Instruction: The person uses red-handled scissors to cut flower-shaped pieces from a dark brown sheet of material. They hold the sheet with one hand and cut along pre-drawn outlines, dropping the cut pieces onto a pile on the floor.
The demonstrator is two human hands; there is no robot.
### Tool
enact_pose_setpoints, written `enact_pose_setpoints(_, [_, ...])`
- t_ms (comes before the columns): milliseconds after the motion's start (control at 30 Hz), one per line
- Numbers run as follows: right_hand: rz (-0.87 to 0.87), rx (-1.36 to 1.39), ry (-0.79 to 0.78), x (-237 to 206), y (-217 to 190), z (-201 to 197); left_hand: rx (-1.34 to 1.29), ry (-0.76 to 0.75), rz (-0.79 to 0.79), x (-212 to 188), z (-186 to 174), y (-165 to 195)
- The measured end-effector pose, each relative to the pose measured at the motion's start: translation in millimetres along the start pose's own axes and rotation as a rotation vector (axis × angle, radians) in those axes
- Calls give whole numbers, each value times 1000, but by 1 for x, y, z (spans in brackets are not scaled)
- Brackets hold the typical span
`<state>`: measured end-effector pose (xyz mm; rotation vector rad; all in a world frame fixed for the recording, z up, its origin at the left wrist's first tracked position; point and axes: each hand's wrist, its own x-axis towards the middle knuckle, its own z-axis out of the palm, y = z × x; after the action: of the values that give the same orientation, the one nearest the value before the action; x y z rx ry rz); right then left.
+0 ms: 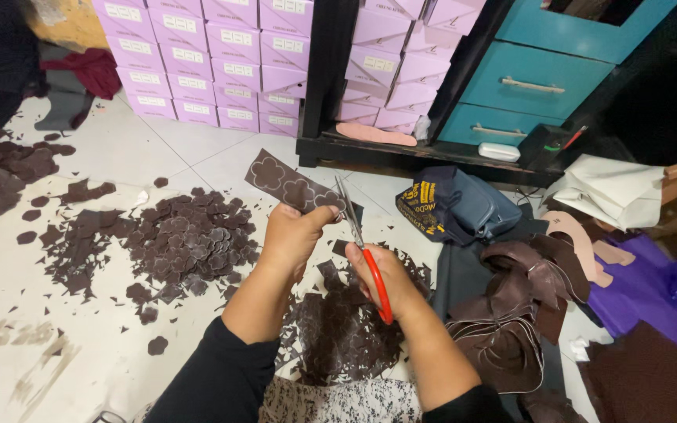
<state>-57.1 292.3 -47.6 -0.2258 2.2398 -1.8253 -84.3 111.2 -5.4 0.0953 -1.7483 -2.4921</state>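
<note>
Left hand (295,235) – grip clenched on a dark brown strip (291,186) marked w/ pale flower outlines; strip held up over the floor, angled away to the upper left. Right hand (389,282) – grip closed through the red handles of scissors (358,243); blades point up, tips meeting the strip's near end just beside the left thumb. Whether blades are parted or closed: cannot tell.

Floor (119,149), white tile. Heap of cut brown flower pieces (190,243) lies left of the left hand, w/ loose scraps (72,251) scattered further left. More brown offcuts (346,329) sit under both forearms.

Containers:
- Stacked lilac boxes (197,55) against the wall, upper left – all shut, contents not visible.
- Black shelf unit (331,78) holds more lilac boxes (401,70), also shut; a pink sole-shaped piece (374,135) lies on its bottom ledge.
- Teal drawer cabinet (542,78), upper right – lower drawers closed, contents unseen; a small white case (499,151) rests at its foot.
- Dark blue bag (456,207) on the floor right of the scissors; contents not visible.

Right side: pile of brown leather-like cuttings (511,313), purple fabric (652,290) beyond.
</note>
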Motion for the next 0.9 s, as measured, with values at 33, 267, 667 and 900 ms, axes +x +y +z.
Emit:
enact_pose_setpoints(33, [8, -3, -3, 0, 1, 0, 7, 3, -4, 0, -1, -1])
enact_pose_setpoints(267, [-19, 17, 10, 9, 6, 9, 30, 10, 20, 10, -8, -6])
enact_pose_setpoints(667, [-97, -60, 10, 12, 11, 9, -26, 49, -30, 18, -16, -12])
enact_pose_setpoints(900, [-139, -110, 56, 14, 12, 9, -77, -28, -76, 13, -7, -12])
